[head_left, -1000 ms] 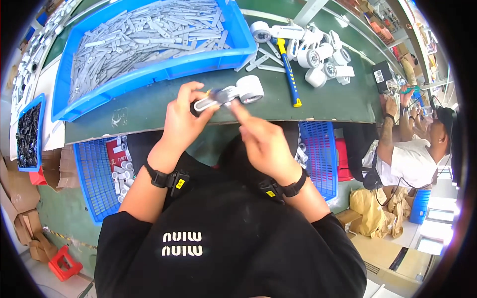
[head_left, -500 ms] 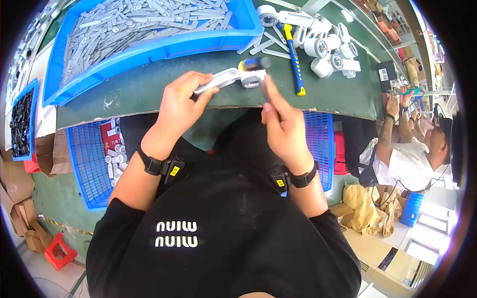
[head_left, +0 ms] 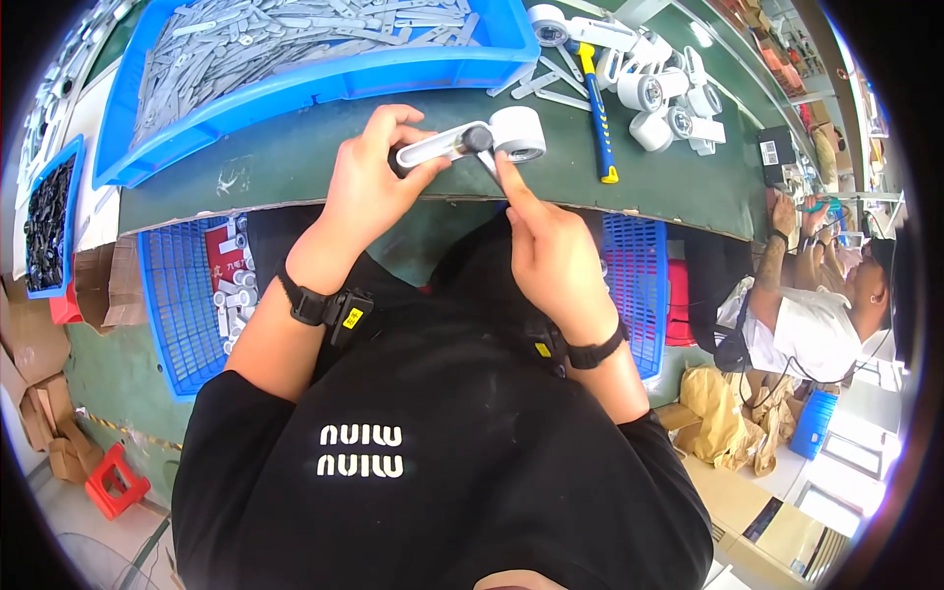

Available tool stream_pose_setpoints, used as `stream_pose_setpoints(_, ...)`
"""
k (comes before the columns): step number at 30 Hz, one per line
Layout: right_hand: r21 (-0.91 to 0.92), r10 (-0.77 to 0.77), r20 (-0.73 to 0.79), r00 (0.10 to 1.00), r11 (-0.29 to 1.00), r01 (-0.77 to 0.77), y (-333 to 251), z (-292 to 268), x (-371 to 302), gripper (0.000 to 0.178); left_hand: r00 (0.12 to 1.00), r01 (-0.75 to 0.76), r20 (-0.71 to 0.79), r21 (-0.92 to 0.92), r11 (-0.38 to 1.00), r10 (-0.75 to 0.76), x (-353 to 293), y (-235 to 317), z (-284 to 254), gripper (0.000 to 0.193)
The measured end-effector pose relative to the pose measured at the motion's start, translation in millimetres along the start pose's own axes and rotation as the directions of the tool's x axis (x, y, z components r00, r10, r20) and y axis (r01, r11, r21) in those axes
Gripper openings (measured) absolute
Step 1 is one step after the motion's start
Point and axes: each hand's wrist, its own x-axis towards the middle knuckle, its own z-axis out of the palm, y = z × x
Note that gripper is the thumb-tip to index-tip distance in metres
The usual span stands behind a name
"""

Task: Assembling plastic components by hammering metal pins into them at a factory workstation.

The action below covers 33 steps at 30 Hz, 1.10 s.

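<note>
Head-worn left fisheye; looks down, close, over black shirt [head_left: 472, 423] onto left hand [head_left: 372, 187], right hand [head_left: 556, 256] and green bench [head_left: 285, 157].

White handled piece [head_left: 448, 145] — round-ended, held slanting, dark-headed hammer [head_left: 477, 139] over its neck

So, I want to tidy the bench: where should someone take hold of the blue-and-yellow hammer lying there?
I'd grip the blue-and-yellow hammer around the lower handle, coming from the wearer's side of the green bench. The slim handle points toward that edge, while the yellow far end sits close to the piled white parts.
</note>
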Motion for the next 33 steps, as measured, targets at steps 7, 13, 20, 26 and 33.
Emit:
stream_pose_setpoints(7,0.12,0.047,0.015,0.999,0.992,-0.049,2,9,-2,0.072,0.999,-0.036,-0.024,0.019,0.999,0.036,-2,1,1,0.051)
stream_pose_setpoints(13,0.344,0.004,-0.226,0.974,0.936,0.076,-11,13,7,0.071,0.998,-0.047,-0.03,0.019,0.999,0.047,-2,1,0,0.051)
stream_pose_setpoints(20,0.354,-0.063,-0.155,0.986,0.928,0.115,-15,9,12,0.067,0.999,0.037,0.0,-0.007,0.999,-0.037,0,5,0,0.062)
stream_pose_setpoints(26,0.275,-0.111,0.002,0.994,0.956,0.106,-7,19,17,0.064,0.995,-0.066,-0.073,-0.062,0.996,0.061,-5,-10,3,0.081)
stream_pose_setpoints(33,0.353,-0.018,-0.001,1.0,0.935,0.018,-4,18,16,0.06,0.993,-0.119,0.027,0.065,0.991,0.117,-8,-4,0,0.073)
